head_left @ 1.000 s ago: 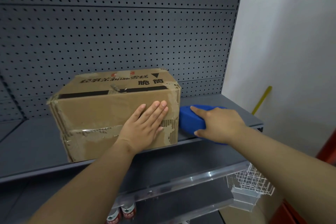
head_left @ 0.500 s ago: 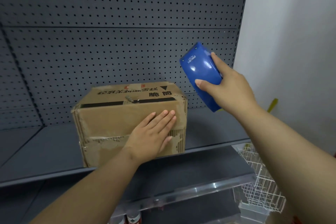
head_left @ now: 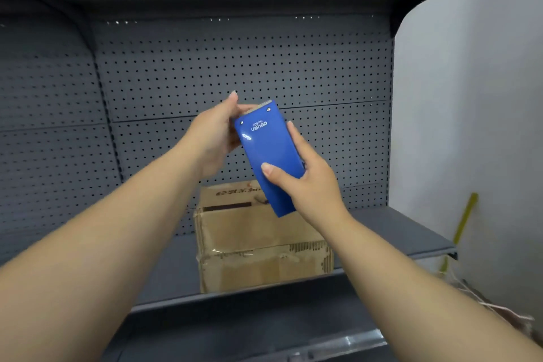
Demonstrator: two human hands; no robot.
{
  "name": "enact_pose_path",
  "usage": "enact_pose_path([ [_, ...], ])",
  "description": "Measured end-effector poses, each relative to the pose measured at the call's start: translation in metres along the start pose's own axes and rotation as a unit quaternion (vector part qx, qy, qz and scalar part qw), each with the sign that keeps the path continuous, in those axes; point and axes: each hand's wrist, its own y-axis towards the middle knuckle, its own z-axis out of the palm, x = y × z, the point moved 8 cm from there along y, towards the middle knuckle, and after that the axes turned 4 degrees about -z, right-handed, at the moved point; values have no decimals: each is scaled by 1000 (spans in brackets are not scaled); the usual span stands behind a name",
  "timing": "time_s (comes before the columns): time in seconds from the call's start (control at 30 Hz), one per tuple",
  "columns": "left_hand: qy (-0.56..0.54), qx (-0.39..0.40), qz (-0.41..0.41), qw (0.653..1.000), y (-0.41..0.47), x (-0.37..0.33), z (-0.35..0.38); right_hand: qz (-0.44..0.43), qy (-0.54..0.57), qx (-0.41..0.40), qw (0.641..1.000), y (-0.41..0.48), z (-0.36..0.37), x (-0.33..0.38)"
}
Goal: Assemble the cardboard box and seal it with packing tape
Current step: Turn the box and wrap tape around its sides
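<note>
A closed brown cardboard box (head_left: 258,244) with old tape on its front stands on the grey shelf (head_left: 405,232). Above it I hold a blue packing tape dispenser (head_left: 269,153) raised in front of the pegboard, its toothed cutter end pointing up. My right hand (head_left: 305,185) grips the dispenser's lower half, thumb across its face. My left hand (head_left: 217,135) holds the upper left side near the cutter, fingers behind it. Neither hand touches the box. The tape roll itself is hidden under the blue cover.
A grey pegboard back wall (head_left: 235,67) rises behind the shelf. A white side wall (head_left: 470,97) stands at the right with a yellow strip (head_left: 465,217) leaning on it. A lower shelf ledge (head_left: 264,320) sits below; white wire baskets (head_left: 484,300) show at the lower right.
My left hand left the box front and rose to the dispenser. My right hand lifted the dispenser from the shelf to above the box. The view tilted upward.
</note>
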Motion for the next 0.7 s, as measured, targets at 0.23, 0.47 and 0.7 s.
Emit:
enact_pose_path([
  [0.23, 34, 39, -23, 998, -36, -23, -13, -27, 29, 18, 999, -25, 12, 35],
  [0.47, 73, 50, -63, 994, -61, -37, -21, -47, 29, 45, 997, -40, 12, 58],
  [0.7, 78, 46, -77, 993, -74, -53, 9, -64, 18, 65, 996, -55, -21, 71],
])
